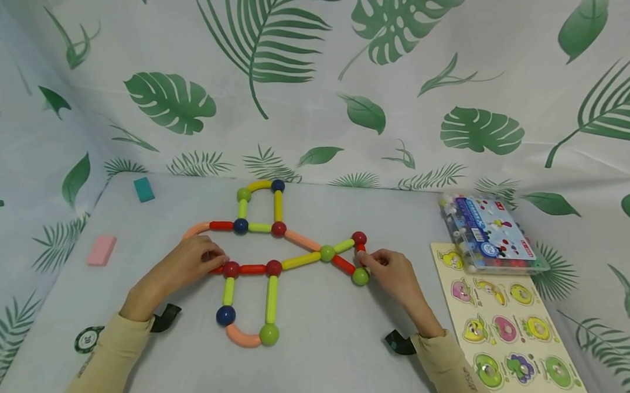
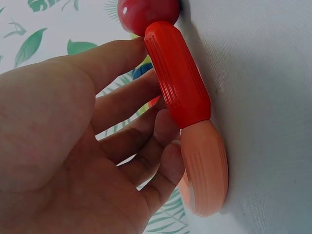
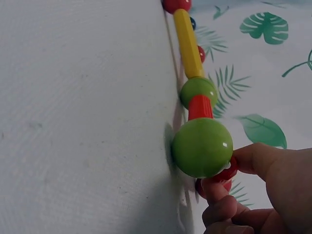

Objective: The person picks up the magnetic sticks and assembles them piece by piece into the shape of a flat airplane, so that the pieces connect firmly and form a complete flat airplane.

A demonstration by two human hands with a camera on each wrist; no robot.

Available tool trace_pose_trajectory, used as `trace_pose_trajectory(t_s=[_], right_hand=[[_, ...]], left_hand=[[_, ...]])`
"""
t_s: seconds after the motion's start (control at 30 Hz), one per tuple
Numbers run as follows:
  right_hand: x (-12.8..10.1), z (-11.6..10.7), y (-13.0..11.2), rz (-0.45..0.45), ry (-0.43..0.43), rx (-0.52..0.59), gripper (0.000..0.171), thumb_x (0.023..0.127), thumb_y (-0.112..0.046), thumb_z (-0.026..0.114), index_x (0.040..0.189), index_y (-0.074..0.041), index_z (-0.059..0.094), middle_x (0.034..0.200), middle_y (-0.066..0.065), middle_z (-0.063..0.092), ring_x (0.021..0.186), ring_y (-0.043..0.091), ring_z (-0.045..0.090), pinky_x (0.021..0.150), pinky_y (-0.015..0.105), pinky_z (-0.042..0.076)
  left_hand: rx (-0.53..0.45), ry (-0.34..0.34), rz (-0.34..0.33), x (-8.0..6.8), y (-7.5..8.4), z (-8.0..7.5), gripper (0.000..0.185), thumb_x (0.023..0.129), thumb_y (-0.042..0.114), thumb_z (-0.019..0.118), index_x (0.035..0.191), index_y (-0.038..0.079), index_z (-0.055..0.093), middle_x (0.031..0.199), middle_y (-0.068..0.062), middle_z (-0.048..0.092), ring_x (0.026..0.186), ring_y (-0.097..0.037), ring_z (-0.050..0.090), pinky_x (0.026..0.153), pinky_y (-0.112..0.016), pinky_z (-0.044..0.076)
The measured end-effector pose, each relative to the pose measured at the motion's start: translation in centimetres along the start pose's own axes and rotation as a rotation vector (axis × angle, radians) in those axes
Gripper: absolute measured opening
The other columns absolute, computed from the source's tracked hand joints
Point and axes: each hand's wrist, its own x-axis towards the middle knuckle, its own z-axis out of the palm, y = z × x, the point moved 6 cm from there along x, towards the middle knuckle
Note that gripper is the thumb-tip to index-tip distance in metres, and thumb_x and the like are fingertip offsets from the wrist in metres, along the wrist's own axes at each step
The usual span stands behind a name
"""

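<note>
A flat, fish-like figure of coloured rods and balls (image 1: 327, 254) lies on the table. My left hand (image 1: 193, 260) is at its left end, with the thumb and curled fingers around a red rod (image 2: 178, 73). That rod meets a red ball (image 2: 148, 14) at one end and a curved peach rod (image 2: 204, 168) at the other, where two fingertips rest. On the figure's right end, my right hand (image 1: 393, 276) pinches a short red rod (image 3: 226, 173) between thumb and fingers. The rod stands between a red ball (image 1: 359, 239) and a green ball (image 3: 203, 147).
At the right, a clear case of pieces (image 1: 495, 233) overlaps a cream fruit-picture board (image 1: 444, 255). A teal block (image 1: 143, 189), a pink block (image 1: 101, 250) and a round black-and-white chip (image 1: 87, 339) lie at the left. Leaf-patterned cloth (image 1: 319, 103) stands behind the table.
</note>
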Motion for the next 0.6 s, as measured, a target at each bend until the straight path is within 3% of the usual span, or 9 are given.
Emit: trace_pose_trajectory(t_s=[0.23, 0.6], right_hand=[[0.08, 0.24, 0.21, -0.002, -0.014, -0.001, 0.04, 0.098, -0.047, 0.064, 0.099, -0.008, 0.073, 0.081, 0.005, 0.061, 0.078, 0.021, 0.053, 0.064, 0.03, 0.041], [-0.12, 0.58, 0.09, -0.016, -0.048, -0.013, 0.045, 0.095, -0.054, 0.065, 0.1, -0.01, 0.074, 0.086, 0.005, 0.066, 0.083, 0.022, 0.056, 0.068, 0.032, 0.043]], left_hand=[[-0.006, -0.008, -0.014, 0.1, -0.09, 0.02, 0.016, 0.093, 0.021, 0.074, 0.101, 0.008, 0.079, 0.088, 0.003, 0.069, 0.079, -0.009, 0.057, 0.073, -0.027, 0.05], [0.005, 0.021, 0.006, 0.0, 0.15, -0.4, 0.017, 0.092, 0.018, 0.076, 0.102, 0.005, 0.077, 0.095, -0.003, 0.074, 0.089, -0.016, 0.064, 0.083, -0.04, 0.055]])
